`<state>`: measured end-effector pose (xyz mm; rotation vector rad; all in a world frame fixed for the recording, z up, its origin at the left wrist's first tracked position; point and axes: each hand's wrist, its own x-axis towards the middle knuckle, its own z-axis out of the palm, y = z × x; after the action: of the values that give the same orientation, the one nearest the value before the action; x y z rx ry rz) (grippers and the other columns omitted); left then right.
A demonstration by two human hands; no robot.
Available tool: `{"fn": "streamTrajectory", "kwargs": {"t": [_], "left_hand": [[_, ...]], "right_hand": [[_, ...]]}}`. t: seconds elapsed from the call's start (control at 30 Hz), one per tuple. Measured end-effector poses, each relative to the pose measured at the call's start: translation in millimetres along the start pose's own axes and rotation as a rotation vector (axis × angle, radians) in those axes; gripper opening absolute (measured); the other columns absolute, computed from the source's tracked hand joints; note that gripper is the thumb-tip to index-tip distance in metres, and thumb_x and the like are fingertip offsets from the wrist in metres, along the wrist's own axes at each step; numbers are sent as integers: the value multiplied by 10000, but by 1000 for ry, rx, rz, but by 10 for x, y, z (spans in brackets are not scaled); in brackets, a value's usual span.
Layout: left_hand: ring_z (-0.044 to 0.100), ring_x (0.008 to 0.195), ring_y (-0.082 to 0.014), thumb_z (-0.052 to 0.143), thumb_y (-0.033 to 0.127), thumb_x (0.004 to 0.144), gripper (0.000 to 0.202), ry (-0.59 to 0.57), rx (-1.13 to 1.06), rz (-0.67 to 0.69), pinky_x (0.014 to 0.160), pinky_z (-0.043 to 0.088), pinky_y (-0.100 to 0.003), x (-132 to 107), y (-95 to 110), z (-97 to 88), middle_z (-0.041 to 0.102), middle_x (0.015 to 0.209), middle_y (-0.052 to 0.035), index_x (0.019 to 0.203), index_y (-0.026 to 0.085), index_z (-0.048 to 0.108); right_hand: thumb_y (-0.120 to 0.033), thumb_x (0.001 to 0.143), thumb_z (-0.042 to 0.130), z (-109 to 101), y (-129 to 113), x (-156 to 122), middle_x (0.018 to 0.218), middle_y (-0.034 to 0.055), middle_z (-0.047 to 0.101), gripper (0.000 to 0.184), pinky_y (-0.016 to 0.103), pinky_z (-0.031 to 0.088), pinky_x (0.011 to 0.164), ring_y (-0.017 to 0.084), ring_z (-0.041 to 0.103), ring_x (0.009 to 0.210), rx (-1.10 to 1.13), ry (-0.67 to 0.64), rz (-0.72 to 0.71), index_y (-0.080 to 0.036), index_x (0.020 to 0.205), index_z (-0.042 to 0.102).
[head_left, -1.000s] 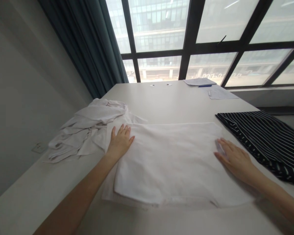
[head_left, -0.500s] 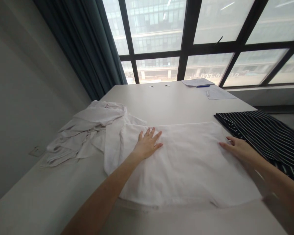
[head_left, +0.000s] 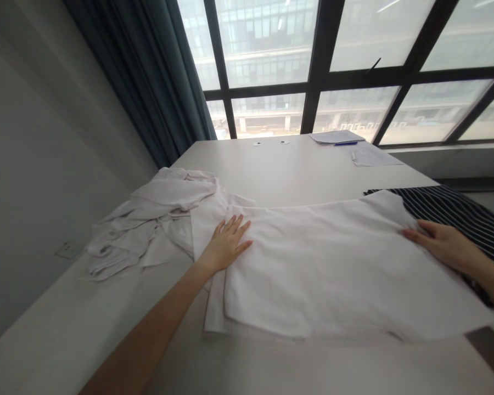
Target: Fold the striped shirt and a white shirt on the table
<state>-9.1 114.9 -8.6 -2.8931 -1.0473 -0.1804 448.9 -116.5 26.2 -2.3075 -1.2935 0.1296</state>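
Observation:
A white cloth garment (head_left: 313,269) lies spread across the near part of the table, its left end running toward a crumpled white heap. My left hand (head_left: 226,244) rests on its left side with fingers spread and flat. At the right edge, my right hand (head_left: 440,241) pinches the white fabric between thumb and fingers, and the cloth is raised and wrinkled there. Whether the garment is a shirt or another kind, I cannot tell.
The crumpled white fabric (head_left: 160,203) lies on the table's left. A black striped cloth (head_left: 448,214) sits at the right, partly covered. Papers (head_left: 337,137) and a blue pen (head_left: 346,144) lie on the white table (head_left: 271,175) near the window. A curtain (head_left: 148,71) hangs left.
My right hand has moved right, pulling the garment's right edge with it over part of the striped cloth. My left hand has shifted slightly left and stays flat on the fabric.

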Motion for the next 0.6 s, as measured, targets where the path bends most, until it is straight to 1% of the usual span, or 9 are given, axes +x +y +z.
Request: {"fn": "streamTrajectory", "kwargs": {"t": [0.07, 0.13, 0.17, 0.3, 0.37, 0.43, 0.47, 0.53, 0.6], "left_hand": [[228, 1468, -259, 322, 434, 1006, 517, 68, -38, -64, 1159, 223, -494, -22, -32, 44, 299, 1574, -121, 1468, 212, 393], [218, 1471, -257, 318, 404, 1006, 505, 133, -84, -109, 1155, 237, -492, -25, -51, 87, 290, 1578, -124, 1463, 204, 395], [212, 1473, -257, 318, 397, 1005, 506, 161, -107, -119, 1152, 247, -485, -23, -64, 107, 282, 1580, -129, 1463, 195, 392], [212, 1471, -260, 301, 397, 1004, 544, 231, -176, -139, 1150, 269, -464, -31, -182, 180, 260, 1582, -162, 1484, 143, 338], [230, 1466, -255, 279, 398, 1008, 571, 232, -182, -145, 1156, 262, -453, -61, -274, 210, 263, 1577, -179, 1503, 111, 285], [249, 1460, -249, 264, 403, 1012, 585, 208, -163, -136, 1160, 256, -446, -106, -368, 230, 290, 1566, -182, 1511, 99, 258], [255, 1458, -248, 264, 408, 1012, 581, 189, -146, -127, 1160, 257, -448, -129, -410, 235, 307, 1561, -175, 1511, 110, 265], [261, 1456, -256, 277, 419, 1012, 557, 144, -104, -110, 1155, 263, -460, -168, -475, 236, 330, 1555, -153, 1499, 151, 312], [253, 1458, -265, 292, 424, 1011, 537, 114, -69, -96, 1151, 268, -465, -192, -514, 232, 320, 1563, -140, 1485, 181, 350]], "right_hand": [[-566, 737, 589, 76, 31, -33, 742, 119, 686, 332, 364, 483, 679, 300, 656, 734, -11, -95, 28, -235, 704, 590], [-526, 702, 626, 125, 39, -98, 891, 175, 710, 311, 385, 495, 765, 345, 668, 872, 19, -135, 81, -222, 767, 607], [-508, 687, 641, 126, 32, -138, 932, 184, 713, 311, 391, 496, 788, 355, 669, 904, 43, -149, 107, -217, 796, 621], [-491, 711, 645, -31, -27, -272, 887, 126, 733, 273, 384, 499, 774, 331, 684, 849, 148, -233, 144, -235, 801, 667], [-502, 744, 628, -160, -9, -279, 837, 111, 730, 276, 389, 493, 734, 316, 681, 799, 160, -183, 197, -240, 818, 676], [-506, 739, 636, -275, 82, -233, 770, 116, 715, 283, 406, 475, 684, 314, 664, 728, 94, -74, 305, -240, 828, 669], [-506, 724, 649, -318, 150, -196, 738, 125, 702, 282, 418, 463, 671, 314, 649, 699, 25, 0, 364, -239, 816, 661], [-542, 719, 657, -367, 304, -121, 727, 153, 686, 334, 432, 445, 656, 313, 627, 684, -68, 74, 438, -235, 849, 669], [-556, 726, 654, -377, 446, -77, 744, 173, 686, 388, 433, 440, 642, 303, 621, 671, -54, 75, 481, -224, 924, 692]]}}
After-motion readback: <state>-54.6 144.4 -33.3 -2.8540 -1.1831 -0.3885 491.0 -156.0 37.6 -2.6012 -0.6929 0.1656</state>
